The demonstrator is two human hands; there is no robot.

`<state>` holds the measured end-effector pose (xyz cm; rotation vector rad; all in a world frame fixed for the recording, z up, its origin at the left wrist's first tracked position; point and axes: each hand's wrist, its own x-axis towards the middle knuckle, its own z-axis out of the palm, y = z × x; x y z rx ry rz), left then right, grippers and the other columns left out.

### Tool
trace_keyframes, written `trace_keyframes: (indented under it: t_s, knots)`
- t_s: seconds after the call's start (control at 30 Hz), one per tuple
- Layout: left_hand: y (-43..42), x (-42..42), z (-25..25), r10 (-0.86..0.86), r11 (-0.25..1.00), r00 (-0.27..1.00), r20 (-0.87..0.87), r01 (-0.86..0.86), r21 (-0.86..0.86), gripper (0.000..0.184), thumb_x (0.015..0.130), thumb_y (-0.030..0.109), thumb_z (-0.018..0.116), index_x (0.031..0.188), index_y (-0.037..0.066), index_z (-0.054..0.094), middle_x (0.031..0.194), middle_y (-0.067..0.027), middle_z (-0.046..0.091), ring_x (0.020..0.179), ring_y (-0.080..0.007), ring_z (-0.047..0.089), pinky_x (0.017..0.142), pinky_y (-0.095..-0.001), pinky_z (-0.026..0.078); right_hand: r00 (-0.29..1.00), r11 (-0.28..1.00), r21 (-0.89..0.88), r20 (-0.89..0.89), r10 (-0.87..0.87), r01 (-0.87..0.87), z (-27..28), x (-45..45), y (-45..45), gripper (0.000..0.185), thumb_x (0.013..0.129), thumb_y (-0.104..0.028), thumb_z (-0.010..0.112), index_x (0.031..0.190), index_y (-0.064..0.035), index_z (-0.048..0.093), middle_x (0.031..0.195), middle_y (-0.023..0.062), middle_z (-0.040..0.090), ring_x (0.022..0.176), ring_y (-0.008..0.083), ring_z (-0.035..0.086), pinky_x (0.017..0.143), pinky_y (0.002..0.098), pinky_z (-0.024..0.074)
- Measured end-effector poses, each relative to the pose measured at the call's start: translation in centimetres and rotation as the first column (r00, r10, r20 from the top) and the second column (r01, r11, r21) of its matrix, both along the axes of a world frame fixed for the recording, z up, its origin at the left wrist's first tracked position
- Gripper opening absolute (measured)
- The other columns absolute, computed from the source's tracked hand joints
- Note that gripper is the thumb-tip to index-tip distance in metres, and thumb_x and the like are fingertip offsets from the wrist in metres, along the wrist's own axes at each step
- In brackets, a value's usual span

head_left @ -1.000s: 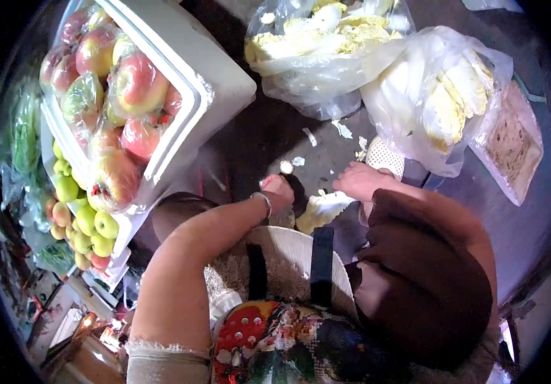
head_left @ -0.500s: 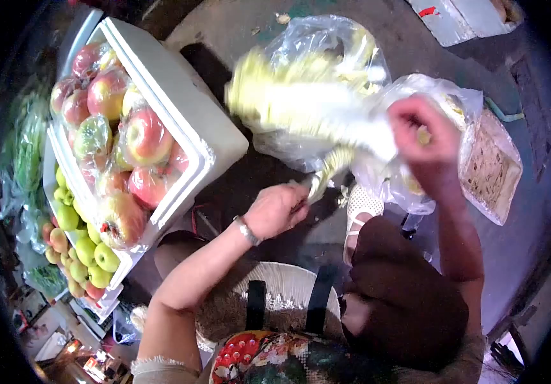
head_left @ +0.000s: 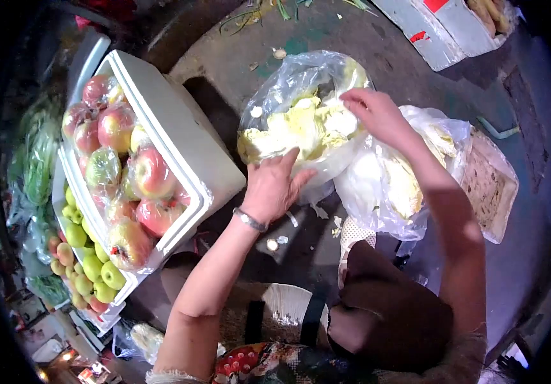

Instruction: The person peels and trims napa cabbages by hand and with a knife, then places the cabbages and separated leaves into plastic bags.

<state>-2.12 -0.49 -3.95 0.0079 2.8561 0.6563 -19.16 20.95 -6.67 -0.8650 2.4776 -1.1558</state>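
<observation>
A clear plastic bag [head_left: 280,96] lies open on the floor with pale yellow cabbage leaves [head_left: 307,128] inside. My left hand [head_left: 272,187], with a bracelet at the wrist, is at the near edge of this bag, its fingers spread over the leaves. At the bag's right side is my right hand [head_left: 375,115], its fingers bent together near the plastic; whether they pinch something is too small to tell. Just right of that, a second plastic bag [head_left: 368,192] holds whole cabbages [head_left: 403,185].
Wrapped apples [head_left: 152,173] fill a white foam box [head_left: 202,147] at the left, beside green apples [head_left: 90,265] and bagged greens [head_left: 37,163]. A stained foam tray [head_left: 490,182] lies right of the bags. Another white box [head_left: 445,32] stands at the top right.
Both hands have moved to the leaf-filled bag. The blurred cabbage no longer hangs between them, and my left hand has let go of the leaf and spread its fingers.
</observation>
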Motion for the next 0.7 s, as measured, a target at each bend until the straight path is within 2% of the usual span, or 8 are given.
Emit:
trace_keyframes:
  t_s: [0.03, 0.13, 0.2, 0.27, 0.43, 0.53, 0.6, 0.7]
  knots:
    - [-0.3, 0.7, 0.0, -0.002, 1.000, 0.993, 0.118, 0.002, -0.004, 0.059, 0.093, 0.051, 0.052, 0.133, 0.008, 0.052, 0.113, -0.0195, 0.065, 0.104, -0.0346, 0.061, 0.091, -0.0487, 0.041, 0.997, 0.995, 0.070, -0.030, -0.074, 0.075, -1.0, -1.6, -0.2, 0.030, 0.090, -0.023, 0.062, 0.111, -0.0021, 0.063, 0.101, 0.0181, 0.066, 0.091, 0.0300, 0.065, 0.078, 0.0378, 0.0494]
    - [-0.3, 2.5, 0.3, -0.128, 0.992, 0.992, 0.015, 0.128, 0.008, 0.051, 0.080, 0.023, 0.071, 0.126, 0.009, 0.056, 0.108, -0.0145, 0.063, 0.105, -0.0324, 0.058, 0.090, -0.0455, 0.041, 0.977, 0.944, 0.254, -0.069, -0.200, 0.211, -2.5, -4.0, -1.8, 0.045, 0.086, -0.036, 0.065, 0.116, -0.0028, 0.062, 0.106, 0.0192, 0.067, 0.098, 0.0321, 0.065, 0.083, 0.0406, 0.0498]
    - [0.1, 3.1, 0.1, -0.178, 0.975, 0.968, -0.179, 0.198, 0.103, 0.034, 0.075, 0.011, 0.071, 0.108, 0.010, 0.062, 0.091, -0.0107, 0.062, 0.093, -0.0290, 0.060, 0.082, -0.0449, 0.043, 0.963, 0.892, 0.364, -0.079, -0.256, 0.267, -3.0, -4.8, -3.3, 0.054, 0.083, -0.043, 0.067, 0.118, -0.0025, 0.061, 0.108, 0.0197, 0.067, 0.101, 0.0335, 0.065, 0.086, 0.0422, 0.0500]
    - [0.3, 3.1, 0.9, -0.206, 0.947, 0.960, -0.190, 0.245, 0.210, 0.028, 0.076, 0.007, 0.069, 0.104, 0.010, 0.061, 0.082, -0.0101, 0.058, 0.084, -0.0308, 0.058, 0.076, -0.0418, 0.045, 0.965, 0.783, 0.583, -0.011, -0.261, 0.218, -3.4, -5.2, -4.6, 0.068, 0.079, -0.054, 0.067, 0.122, -0.0015, 0.057, 0.109, 0.0210, 0.066, 0.105, 0.0348, 0.064, 0.088, 0.0441, 0.0500]
    - [1.0, 2.8, 2.7, -0.151, 0.931, 0.962, -0.228, 0.216, 0.294, 0.022, 0.075, 0.002, 0.067, 0.095, 0.008, 0.062, 0.077, -0.0102, 0.054, 0.075, -0.0326, 0.056, 0.067, -0.0417, 0.045, 0.984, 0.757, 0.630, -0.078, -0.162, 0.174, -6.5, -7.1, -4.1, 0.039, 0.082, -0.031, 0.063, 0.102, 0.0013, 0.068, 0.104, 0.0212, 0.069, 0.099, 0.0365, 0.066, 0.086, 0.0447, 0.0524]
    - [0.4, 2.2, 4.5, -0.185, 0.930, 0.955, -0.233, 0.247, 0.272, 0.019, 0.073, -0.001, 0.067, 0.090, 0.007, 0.062, 0.076, -0.0106, 0.053, 0.074, -0.0325, 0.055, 0.065, -0.0415, 0.045, 0.968, 0.808, 0.534, -0.110, -0.227, 0.250, -6.1, -7.6, -2.9, 0.025, 0.083, -0.021, 0.057, 0.091, -0.0014, 0.072, 0.099, 0.0210, 0.069, 0.095, 0.0364, 0.067, 0.081, 0.0448, 0.0531]
    - [0.0, 2.1, 5.1, -0.106, 0.953, 0.946, -0.308, 0.184, 0.239, 0.017, 0.071, -0.005, 0.065, 0.084, 0.005, 0.060, 0.077, -0.0116, 0.056, 0.075, -0.0326, 0.057, 0.064, -0.0389, 0.046, 0.919, 0.876, 0.279, -0.124, -0.374, 0.394, -5.3, -8.0, -1.3, 0.022, 0.084, -0.020, 0.056, 0.087, -0.0034, 0.070, 0.092, 0.0182, 0.070, 0.085, 0.0302, 0.069, 0.075, 0.0409, 0.0533]
    - [-0.6, 2.0, 6.9, 0.005, 0.949, 0.952, -0.305, 0.092, 0.301, 0.018, 0.074, -0.009, 0.065, 0.086, 0.003, 0.061, 0.079, -0.0113, 0.057, 0.071, -0.0291, 0.060, 0.061, -0.0335, 0.049, 0.863, 0.860, -0.139, 0.219, -0.456, 0.490, -3.9, -9.3, 2.0, 0.020, 0.087, -0.020, 0.056, 0.081, -0.0030, 0.064, 0.078, 0.0086, 0.066, 0.069, 0.0155, 0.062, 0.064, 0.0326, 0.0513]
